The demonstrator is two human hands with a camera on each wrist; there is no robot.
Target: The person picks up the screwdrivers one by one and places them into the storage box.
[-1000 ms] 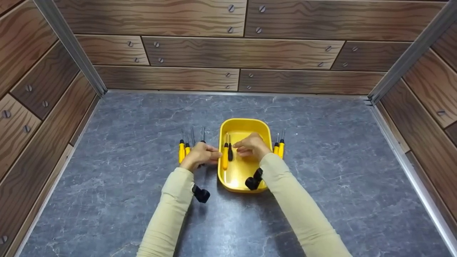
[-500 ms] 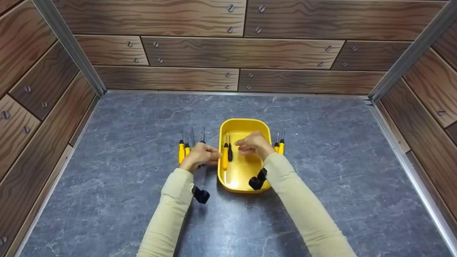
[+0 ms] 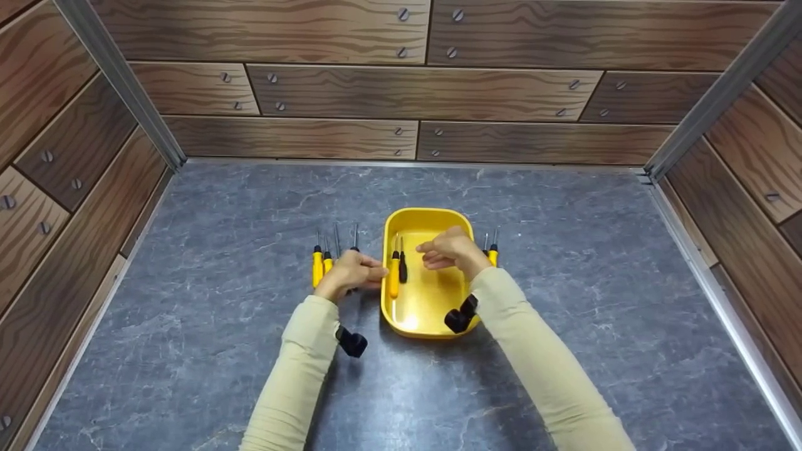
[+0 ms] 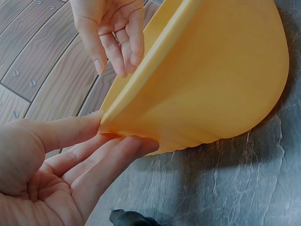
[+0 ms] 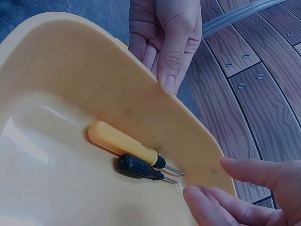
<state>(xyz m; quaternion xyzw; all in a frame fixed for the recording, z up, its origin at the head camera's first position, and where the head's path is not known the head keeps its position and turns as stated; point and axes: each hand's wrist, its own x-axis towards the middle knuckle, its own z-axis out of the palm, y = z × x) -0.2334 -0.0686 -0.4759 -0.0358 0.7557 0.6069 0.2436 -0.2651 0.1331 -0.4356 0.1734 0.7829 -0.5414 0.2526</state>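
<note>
A yellow tray (image 3: 432,313) stands on the grey surface. Inside it, along the left wall, a yellow-handled screwdriver (image 3: 394,275) and a shorter black one (image 3: 403,268) lie side by side; the right wrist view shows both (image 5: 123,141) (image 5: 136,167). My left hand (image 3: 351,272) pinches the tray's left rim, thumb on top and fingers beneath, as the left wrist view shows (image 4: 75,160). Over the tray's right half hovers my right hand (image 3: 454,250), holding nothing, its thumb and fingers apart in the right wrist view (image 5: 254,193).
Several screwdrivers (image 3: 317,266) lie left of the tray, partly behind my left hand. Yellow-handled screwdrivers (image 3: 494,255) lie on its right, partly covered by my right hand. Wood-patterned walls (image 3: 332,91) enclose the back and sides.
My right hand has moved a little to the right, away from the two screwdrivers in the tray. My left hand has stayed on the rim.
</note>
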